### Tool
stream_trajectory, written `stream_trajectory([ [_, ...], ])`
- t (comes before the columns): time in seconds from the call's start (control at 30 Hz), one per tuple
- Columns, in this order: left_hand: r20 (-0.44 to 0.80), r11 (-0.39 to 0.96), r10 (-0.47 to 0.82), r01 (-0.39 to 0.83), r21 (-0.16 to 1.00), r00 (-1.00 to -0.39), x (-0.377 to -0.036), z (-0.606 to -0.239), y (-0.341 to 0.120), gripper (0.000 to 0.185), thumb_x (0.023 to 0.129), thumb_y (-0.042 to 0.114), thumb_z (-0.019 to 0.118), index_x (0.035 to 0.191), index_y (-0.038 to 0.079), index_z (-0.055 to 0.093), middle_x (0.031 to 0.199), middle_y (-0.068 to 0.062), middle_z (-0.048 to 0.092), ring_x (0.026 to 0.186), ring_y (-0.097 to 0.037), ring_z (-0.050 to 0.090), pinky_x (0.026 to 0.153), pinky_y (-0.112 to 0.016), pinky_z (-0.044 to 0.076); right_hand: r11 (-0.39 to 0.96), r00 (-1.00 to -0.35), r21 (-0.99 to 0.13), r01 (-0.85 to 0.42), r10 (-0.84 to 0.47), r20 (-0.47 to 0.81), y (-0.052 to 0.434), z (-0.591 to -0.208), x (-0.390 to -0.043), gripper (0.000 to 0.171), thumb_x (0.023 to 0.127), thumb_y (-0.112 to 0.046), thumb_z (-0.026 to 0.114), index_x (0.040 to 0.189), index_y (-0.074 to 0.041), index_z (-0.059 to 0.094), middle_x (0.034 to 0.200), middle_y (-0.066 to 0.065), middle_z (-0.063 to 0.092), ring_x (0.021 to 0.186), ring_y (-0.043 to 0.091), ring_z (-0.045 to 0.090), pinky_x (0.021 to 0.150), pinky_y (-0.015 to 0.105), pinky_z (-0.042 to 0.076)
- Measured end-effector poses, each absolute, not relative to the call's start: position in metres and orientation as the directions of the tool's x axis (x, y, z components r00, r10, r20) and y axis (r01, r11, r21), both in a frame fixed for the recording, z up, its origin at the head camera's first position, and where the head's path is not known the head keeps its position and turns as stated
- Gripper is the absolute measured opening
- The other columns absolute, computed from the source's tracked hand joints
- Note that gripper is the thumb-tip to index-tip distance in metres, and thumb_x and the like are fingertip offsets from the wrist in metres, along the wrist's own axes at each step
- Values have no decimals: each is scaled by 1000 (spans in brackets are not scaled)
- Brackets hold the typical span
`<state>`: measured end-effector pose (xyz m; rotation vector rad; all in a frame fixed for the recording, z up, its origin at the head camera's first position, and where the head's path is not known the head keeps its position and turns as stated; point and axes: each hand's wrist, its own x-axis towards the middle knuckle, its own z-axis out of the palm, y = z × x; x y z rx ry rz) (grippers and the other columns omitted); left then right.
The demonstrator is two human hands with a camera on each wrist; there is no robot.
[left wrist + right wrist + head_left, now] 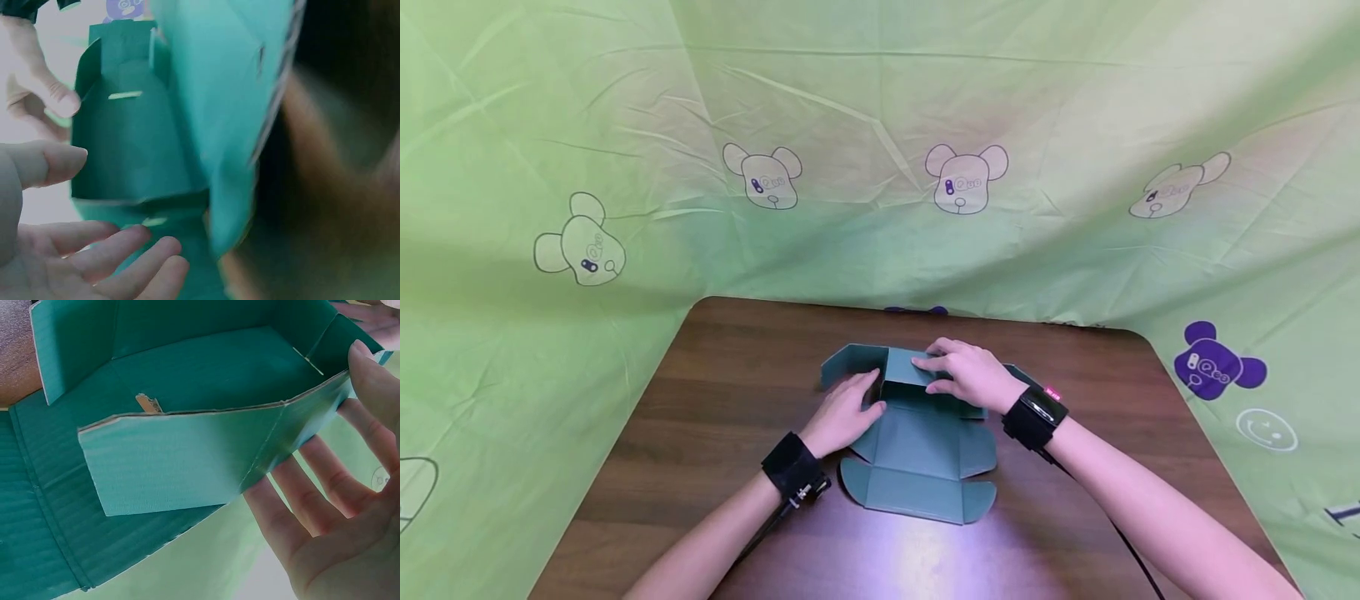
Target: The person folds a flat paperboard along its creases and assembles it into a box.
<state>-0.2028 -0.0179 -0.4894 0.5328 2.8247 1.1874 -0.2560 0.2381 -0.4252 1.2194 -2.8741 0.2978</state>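
Observation:
A partly folded green cardboard box [917,446] lies on the table, its far walls raised and its near panel and rounded flaps spread flat. My right hand [973,375] pinches the raised far wall; in the right wrist view the thumb lies at the upper edge and the fingers against the outer face. At the box's left side is my left hand [844,417], its fingers extended and the thumb apart. In the left wrist view, those fingers [119,253] look relaxed beside the cardboard [137,147], and whether they touch it is unclear.
The brown wooden table [722,400] has rounded far corners. A green printed curtain [865,100] hangs behind and around it. Black straps [793,467] with small cameras circle both wrists, and thin cables trail along the forearms.

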Motion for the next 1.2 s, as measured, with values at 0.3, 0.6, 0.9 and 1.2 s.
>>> stream_trajectory([
  [0.3,367,726,150,354,590,-918,-226,-466,-56,49,93,13,72,140,11,59,129,-13,63,114,-31,59,94,-48,49,680,-697,-174,-713,-714,64,239,-423,-259,53,90,-32,78,140,-20,63,130,13,62,111,26,63,85,44,55],
  [0.6,120,626,230,242,742,-966,-246,-510,-84,35,99,12,63,133,3,65,128,-17,68,120,-34,63,100,-50,49,667,-686,-182,-723,-724,70,235,-425,-260,53,90,-31,79,140,-20,63,130,14,62,111,27,63,85,44,56],
  [0.9,57,536,214,166,828,-975,-231,-526,-78,31,98,18,68,126,7,70,115,-9,73,106,-23,66,94,-46,52,681,-700,-172,-712,-707,97,238,-432,-259,53,89,-32,79,139,-22,64,129,12,62,111,26,63,86,43,56],
  [1.2,28,576,239,164,801,-971,-231,-528,-64,54,78,10,88,128,6,67,110,-11,64,104,-27,58,95,-48,47,681,-704,-194,-706,-705,89,238,-430,-257,53,89,-32,79,139,-21,64,129,14,62,112,27,63,88,44,55],
])
